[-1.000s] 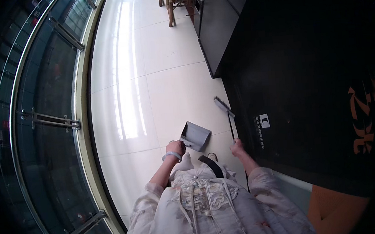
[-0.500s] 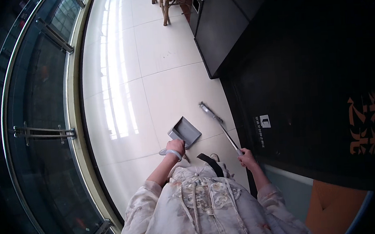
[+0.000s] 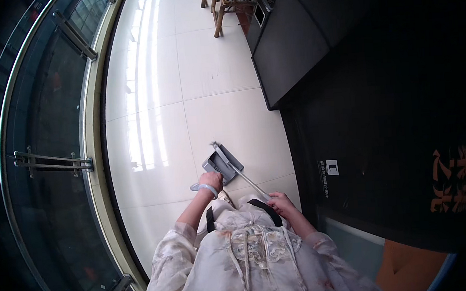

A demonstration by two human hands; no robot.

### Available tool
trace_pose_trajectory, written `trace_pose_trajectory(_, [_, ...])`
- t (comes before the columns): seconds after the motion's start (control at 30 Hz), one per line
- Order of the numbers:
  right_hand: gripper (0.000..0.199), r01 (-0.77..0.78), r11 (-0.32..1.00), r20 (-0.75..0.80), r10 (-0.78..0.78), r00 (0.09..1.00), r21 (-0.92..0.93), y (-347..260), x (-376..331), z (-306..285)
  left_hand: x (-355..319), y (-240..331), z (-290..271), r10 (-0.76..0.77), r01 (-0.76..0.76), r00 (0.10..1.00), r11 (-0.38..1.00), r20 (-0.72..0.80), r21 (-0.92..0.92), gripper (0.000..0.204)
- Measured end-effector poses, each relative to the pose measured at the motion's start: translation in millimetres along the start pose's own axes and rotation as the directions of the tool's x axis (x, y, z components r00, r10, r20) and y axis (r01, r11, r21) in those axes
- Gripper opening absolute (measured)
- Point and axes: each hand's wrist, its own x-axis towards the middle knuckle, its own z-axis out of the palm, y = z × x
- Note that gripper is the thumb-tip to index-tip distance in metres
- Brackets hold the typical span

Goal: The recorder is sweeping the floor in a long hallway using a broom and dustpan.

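- The left grip [image 3: 211, 180] is closed round the handle of a grey, shallow, open-fronted dustpan, seemingly plastic [image 3: 234, 159]; the handle's grey end pokes out left of the fist, near a pale bangle [image 3: 209, 190].
- The right grip [image 3: 282, 203] is wrapped round the end of a long-handled brush with a slim pale shaft and narrow grey head [image 3: 251, 182].
- The dustpan is in front of the person, above or on glossy cream floor tiles [image 3: 228, 70]; whether its base touches them cannot be told.
- The brush head lies across the pan in this view; contact between them is unclear.
- The dustpan looks light and stiff, its smooth walls perhaps a little slippery; the handle, close to the pan body, seems the best hold for keeping it level.
- The brush also seems light, with a rigid shaft and probably softer bristles; holding the shaft's far end should give reach, though less fine control.
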Motion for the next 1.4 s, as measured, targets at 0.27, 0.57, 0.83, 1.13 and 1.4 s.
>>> trace_pose_trajectory(0.27, [0.049, 0.077, 0.981, -0.167, -0.048, 0.985, 0.177, -58, 18, -59, 14, 1, -32, -0.114, 0.11, 0.992, 0.991, -0.047, -0.071, 0.013])
trace_pose_trajectory(0.57, [0.036, 0.182, 0.981, -0.348, -0.196, 0.917, -0.074, -165, 134, -106, 87, 33, -70, -0.154, 0.146, 0.986, 0.983, -0.066, -0.108, 0.013])
trace_pose_trajectory(0.83, [0.047, 0.061, 0.902, -0.018, -0.076, 0.997, -0.427, -209, 94, -146, 151, 56, -129, -0.227, 0.226, 0.973, 0.973, -0.038, -0.037, 0.014])
trace_pose_trajectory(1.13, [0.042, 0.159, 0.987, -0.043, -0.16, 0.986, -0.041, -278, 129, -196, 177, 73, -142, -0.4, 0.367, 0.911, 0.897, -0.099, -0.246, 0.016])
trace_pose_trajectory(1.4, [0.029, 0.185, 0.87, -0.194, -0.301, 0.934, -0.457, -342, 215, -158, 238, 83, -140, -0.375, 0.296, 0.917, 0.868, -0.135, -0.399, 0.018])
